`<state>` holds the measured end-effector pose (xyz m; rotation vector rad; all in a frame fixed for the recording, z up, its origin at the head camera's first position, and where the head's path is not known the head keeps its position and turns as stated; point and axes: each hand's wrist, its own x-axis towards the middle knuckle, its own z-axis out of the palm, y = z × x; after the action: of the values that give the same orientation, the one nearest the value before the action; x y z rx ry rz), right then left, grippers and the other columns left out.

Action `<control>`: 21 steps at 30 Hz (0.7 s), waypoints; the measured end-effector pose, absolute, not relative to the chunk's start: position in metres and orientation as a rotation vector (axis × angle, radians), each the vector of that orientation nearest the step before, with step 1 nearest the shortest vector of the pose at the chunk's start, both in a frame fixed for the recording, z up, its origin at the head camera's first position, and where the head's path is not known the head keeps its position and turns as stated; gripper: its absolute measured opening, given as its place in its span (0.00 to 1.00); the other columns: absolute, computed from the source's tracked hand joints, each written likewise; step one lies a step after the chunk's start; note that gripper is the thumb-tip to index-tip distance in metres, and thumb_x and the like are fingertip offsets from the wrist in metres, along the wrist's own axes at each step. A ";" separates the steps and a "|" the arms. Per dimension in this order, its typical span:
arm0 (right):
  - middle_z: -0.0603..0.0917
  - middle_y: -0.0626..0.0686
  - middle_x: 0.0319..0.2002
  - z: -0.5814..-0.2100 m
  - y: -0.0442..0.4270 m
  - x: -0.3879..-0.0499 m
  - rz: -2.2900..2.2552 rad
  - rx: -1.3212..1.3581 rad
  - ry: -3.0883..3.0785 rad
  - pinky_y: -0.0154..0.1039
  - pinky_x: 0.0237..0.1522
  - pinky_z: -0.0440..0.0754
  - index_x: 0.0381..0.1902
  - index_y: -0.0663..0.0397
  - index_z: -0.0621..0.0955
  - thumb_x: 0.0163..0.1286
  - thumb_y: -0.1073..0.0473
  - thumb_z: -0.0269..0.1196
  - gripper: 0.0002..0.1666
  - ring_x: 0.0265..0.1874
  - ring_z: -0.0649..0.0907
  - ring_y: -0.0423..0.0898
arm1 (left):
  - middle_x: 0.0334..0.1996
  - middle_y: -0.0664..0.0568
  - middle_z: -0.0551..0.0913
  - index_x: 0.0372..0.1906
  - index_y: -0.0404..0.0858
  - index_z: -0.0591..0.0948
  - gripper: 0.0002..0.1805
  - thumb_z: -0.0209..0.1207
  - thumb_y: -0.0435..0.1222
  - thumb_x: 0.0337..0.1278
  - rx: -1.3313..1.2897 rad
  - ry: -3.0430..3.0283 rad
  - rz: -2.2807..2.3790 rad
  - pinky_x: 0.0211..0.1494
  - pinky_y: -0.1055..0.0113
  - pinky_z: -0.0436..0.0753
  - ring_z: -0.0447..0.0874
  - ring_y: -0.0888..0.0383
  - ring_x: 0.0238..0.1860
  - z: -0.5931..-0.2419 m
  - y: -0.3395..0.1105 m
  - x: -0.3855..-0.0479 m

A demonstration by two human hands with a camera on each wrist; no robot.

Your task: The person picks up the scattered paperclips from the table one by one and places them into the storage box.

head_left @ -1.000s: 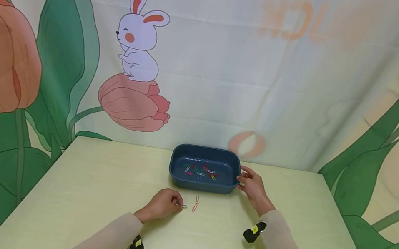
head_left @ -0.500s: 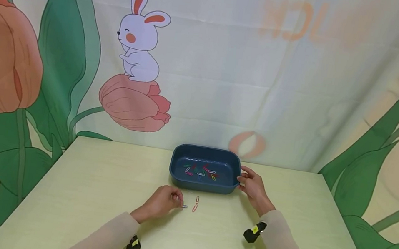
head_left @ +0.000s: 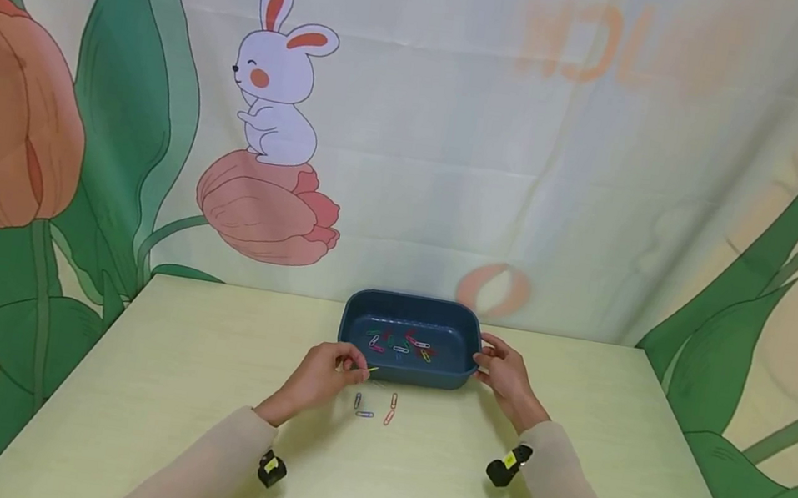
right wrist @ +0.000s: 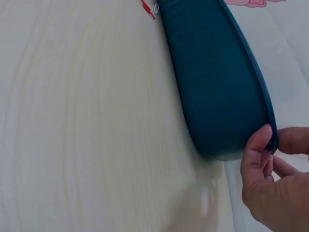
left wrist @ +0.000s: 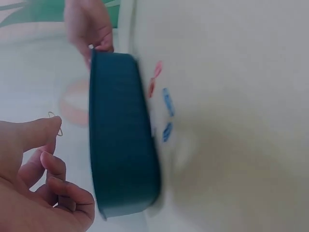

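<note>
My left hand (head_left: 318, 375) pinches a thin yellow paper clip (head_left: 373, 369) between thumb and forefinger, just off the front left edge of a dark blue plastic bin (head_left: 420, 376). In the left wrist view the same paper clip (left wrist: 61, 130) pokes out past the fingertips. At the bin's right end, my right hand (head_left: 508, 381) grips the rim; the right wrist view has that hand (right wrist: 275, 188) with fingers on both sides of the wall. Several coloured paper clips (head_left: 401, 349) lie on the bin's floor.
In front of the bin, two blue paper clips (head_left: 364, 414) and two reddish paper clips (head_left: 388, 418) lie on the pale table (head_left: 413, 486). Behind the table hangs a printed cloth (head_left: 411, 158), close to the bin's back.
From the tabletop, my left hand has risen toward the bin's front left rim, pinching the yellow paper clip. Two blue paper clips now show fully below it. The right hand stays put.
</note>
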<state>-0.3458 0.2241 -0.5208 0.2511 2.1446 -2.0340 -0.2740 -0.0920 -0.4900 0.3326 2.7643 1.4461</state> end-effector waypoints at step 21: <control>0.71 0.48 0.42 -0.520 0.224 -0.347 -2.063 0.273 2.123 0.35 0.38 0.81 0.69 0.51 0.70 0.71 0.67 0.56 0.29 0.36 0.75 0.42 | 0.26 0.55 0.70 0.35 0.40 0.83 0.05 0.65 0.37 0.59 0.304 2.807 1.507 0.34 0.66 0.66 0.68 0.57 0.29 -0.445 -0.083 -0.319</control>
<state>-0.3468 0.2238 -0.5201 0.2726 2.1232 -2.0626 -0.3191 -0.0834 -0.4448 0.3038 2.8072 1.5071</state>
